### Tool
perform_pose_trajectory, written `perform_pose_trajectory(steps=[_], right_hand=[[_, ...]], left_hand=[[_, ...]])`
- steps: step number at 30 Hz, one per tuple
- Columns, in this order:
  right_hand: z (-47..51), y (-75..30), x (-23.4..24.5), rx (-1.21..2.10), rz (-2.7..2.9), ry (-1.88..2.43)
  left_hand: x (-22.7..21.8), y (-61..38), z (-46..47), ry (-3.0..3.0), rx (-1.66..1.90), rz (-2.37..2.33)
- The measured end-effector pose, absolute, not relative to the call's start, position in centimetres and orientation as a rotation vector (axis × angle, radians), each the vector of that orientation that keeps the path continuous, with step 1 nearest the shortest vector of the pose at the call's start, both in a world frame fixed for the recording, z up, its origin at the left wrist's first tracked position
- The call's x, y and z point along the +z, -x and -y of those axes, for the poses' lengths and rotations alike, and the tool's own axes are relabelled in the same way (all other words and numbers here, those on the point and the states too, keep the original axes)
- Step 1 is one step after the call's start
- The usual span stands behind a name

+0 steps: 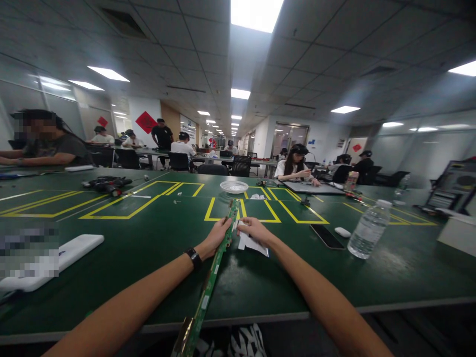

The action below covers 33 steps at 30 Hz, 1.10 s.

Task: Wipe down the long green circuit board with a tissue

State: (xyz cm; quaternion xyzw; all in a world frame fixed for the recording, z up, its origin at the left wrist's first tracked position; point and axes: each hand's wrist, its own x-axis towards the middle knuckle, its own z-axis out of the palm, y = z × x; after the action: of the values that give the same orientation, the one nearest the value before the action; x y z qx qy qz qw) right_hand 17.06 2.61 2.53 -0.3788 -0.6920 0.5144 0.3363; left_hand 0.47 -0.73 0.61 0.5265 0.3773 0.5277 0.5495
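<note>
A long, narrow green circuit board (pixel 212 270) slants from the middle of the table toward my lap, its near end past the table's edge. My left hand (pixel 218 235) is closed around it near the far end, and a dark band circles that wrist. Close to the board's right side, my right hand (pixel 256 230) pinches a white piece of paper (pixel 253 244), which hangs below the fingers. Whether the paper touches the board I cannot tell. Just beyond the board's far end sits a clear, round plastic dish (pixel 234 187).
A water bottle (pixel 369 230), a white earbud case (pixel 342 232) and a dark phone (pixel 326 236) stand right. A white power bank (pixel 70 258) lies left, black tools (pixel 107 185) farther back. Yellow tape (pixel 122 217) marks the green table (pixel 156 302). Several people sit around.
</note>
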Motion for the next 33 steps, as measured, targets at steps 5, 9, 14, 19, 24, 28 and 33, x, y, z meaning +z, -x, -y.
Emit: perform_pose_trajectory(steps=[5, 9, 14, 19, 24, 28, 33], right_hand=[[-2.4, -17.1, 2.5, 1.431, 1.749, 0.936], [-2.6, -17.2, 2.4, 1.438, 1.71, 0.918], [-2.7, -17.0, 1.7, 1.45, 1.762, 0.883], [-2.9, -16.9, 1.3, 1.455, 1.783, 0.869], [-3.0, -16.9, 1.4, 1.467, 1.755, 0.881], [-3.1, -17.0, 1.4, 1.468, 1.758, 0.896], [-2.9, -16.9, 1.4, 1.475, 1.735, 0.907]], left_hand=[[0.8, -0.5, 0.8, -1.238, 1.287, -0.931], [0.9, -0.3, 0.8, -1.222, 1.327, -0.941], [0.7, -0.4, 0.8, -1.237, 1.292, -0.899], [0.6, -0.6, 0.8, -1.268, 1.283, -0.893], [0.9, -0.4, 1.0, -1.254, 1.299, -0.905], [1.1, -0.5, 1.2, -1.261, 1.286, -0.922], [1.3, -0.5, 1.4, -1.303, 1.301, -0.943]])
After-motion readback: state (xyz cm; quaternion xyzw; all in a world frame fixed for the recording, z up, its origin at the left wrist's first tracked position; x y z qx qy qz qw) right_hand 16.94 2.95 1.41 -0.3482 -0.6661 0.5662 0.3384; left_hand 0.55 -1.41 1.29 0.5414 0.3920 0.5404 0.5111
